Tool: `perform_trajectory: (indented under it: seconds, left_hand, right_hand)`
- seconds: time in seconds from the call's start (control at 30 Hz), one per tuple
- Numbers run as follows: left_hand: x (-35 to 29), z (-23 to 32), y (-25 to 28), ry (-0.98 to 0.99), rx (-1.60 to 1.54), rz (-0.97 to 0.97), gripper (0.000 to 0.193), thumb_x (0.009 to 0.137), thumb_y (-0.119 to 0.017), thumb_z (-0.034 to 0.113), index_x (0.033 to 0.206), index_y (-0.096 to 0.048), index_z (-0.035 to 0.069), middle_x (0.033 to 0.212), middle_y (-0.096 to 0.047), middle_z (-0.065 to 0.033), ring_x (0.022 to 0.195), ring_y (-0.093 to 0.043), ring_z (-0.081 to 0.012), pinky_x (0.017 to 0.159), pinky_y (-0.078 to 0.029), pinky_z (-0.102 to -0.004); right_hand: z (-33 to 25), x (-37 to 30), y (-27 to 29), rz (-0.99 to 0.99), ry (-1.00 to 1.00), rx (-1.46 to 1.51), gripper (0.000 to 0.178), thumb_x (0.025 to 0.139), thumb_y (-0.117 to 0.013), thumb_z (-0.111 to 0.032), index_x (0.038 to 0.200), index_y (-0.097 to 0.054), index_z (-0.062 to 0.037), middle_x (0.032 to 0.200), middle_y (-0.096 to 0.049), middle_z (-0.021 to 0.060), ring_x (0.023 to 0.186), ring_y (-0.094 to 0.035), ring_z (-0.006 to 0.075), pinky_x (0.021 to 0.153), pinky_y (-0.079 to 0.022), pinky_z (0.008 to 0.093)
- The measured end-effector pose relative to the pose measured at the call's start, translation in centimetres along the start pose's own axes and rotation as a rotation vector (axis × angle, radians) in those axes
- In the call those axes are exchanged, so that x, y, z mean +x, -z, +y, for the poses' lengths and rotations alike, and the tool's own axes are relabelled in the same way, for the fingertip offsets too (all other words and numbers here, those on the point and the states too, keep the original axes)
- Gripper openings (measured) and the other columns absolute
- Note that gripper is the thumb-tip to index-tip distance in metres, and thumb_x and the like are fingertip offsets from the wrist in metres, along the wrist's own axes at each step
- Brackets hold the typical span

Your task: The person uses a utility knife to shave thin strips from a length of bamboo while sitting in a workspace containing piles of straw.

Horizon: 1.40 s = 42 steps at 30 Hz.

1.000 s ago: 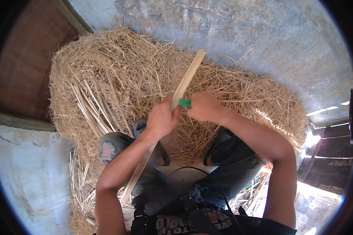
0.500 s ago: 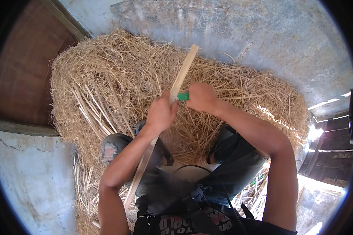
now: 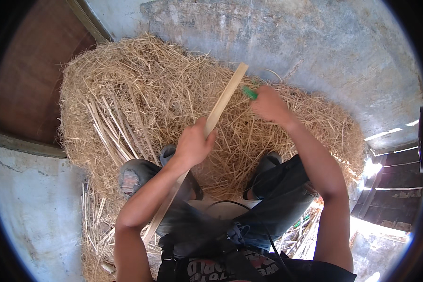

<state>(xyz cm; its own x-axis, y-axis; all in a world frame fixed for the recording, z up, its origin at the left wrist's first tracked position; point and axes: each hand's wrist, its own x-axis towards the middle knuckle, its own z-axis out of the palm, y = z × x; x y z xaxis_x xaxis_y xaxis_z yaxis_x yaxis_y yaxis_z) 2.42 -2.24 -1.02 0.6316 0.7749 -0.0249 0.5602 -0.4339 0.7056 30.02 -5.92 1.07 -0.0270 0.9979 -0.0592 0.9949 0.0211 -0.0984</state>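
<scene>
Fingers of the left hand (image 3: 192,143) are closed around a flat pale strip (image 3: 226,96), gripping it above the middle of the straw pile (image 3: 145,70). Long axis of the strip: oblique, straight, running from the near left side of the straw pile to its far edge. The upper end points away from the person and rightward, toward the wall (image 3: 286,37) behind the pile; the lower length passes beneath the left forearm (image 3: 157,191). Fingers of the right hand (image 3: 271,105) are wrapped around a green object (image 3: 250,93), over the far right part of the pile. The object is blurred, stands apart from the strip, and its exposed end points toward it. Thin pale sticks (image 3: 113,127) lie on the pile's left part.
</scene>
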Motion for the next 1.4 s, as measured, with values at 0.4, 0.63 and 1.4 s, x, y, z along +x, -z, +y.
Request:
perform_trajectory:
  seconds: [0.4, 0.63, 1.4]
  left_hand:
    - [-0.3, -1.0, -0.1, 0.016, 0.030, -0.006, 0.027, 0.092, -0.069, 0.016, 0.104, -0.056, -0.004, 0.078, -0.065, -0.0316, 0.079, -0.067, -0.0507, 0.069, -0.053, -0.0524]
    - [-0.6, 0.5, 0.4, -0.001, -0.096, -0.055, 0.026, 0.095, -0.067, 0.021, 0.103, -0.061, -0.003, 0.071, -0.064, -0.0241, 0.066, -0.069, -0.0376, 0.063, -0.051, -0.0455]
    - [1.9, -0.9, 2.0, 0.357, -0.945, -0.326, 0.026, 0.103, -0.054, 0.029, 0.105, -0.059, 0.004, 0.059, -0.037, 0.0055, 0.045, -0.032, -0.0074, 0.043, -0.023, -0.0258]
  right_hand:
    - [-0.7, 3.2, -1.5, -0.099, -0.391, 0.424, 0.028, 0.083, -0.062, -0.021, 0.078, -0.070, 0.0051, 0.078, -0.070, 0.0244, 0.071, -0.072, 0.0351, 0.068, -0.057, 0.0480]
    - [10.9, 3.3, -2.4, 0.131, -0.730, 0.371, 0.037, 0.092, -0.059, -0.030, 0.086, -0.072, 0.0042, 0.074, -0.069, 0.0209, 0.066, -0.068, 0.0273, 0.064, -0.054, 0.0444]
    - [-2.3, 1.4, 1.1, 0.149, -0.051, 0.492, 0.081, 0.077, -0.069, -0.012, 0.154, -0.048, -0.0242, 0.072, -0.069, 0.0137, 0.064, -0.068, 0.0305, 0.064, -0.055, 0.0409]
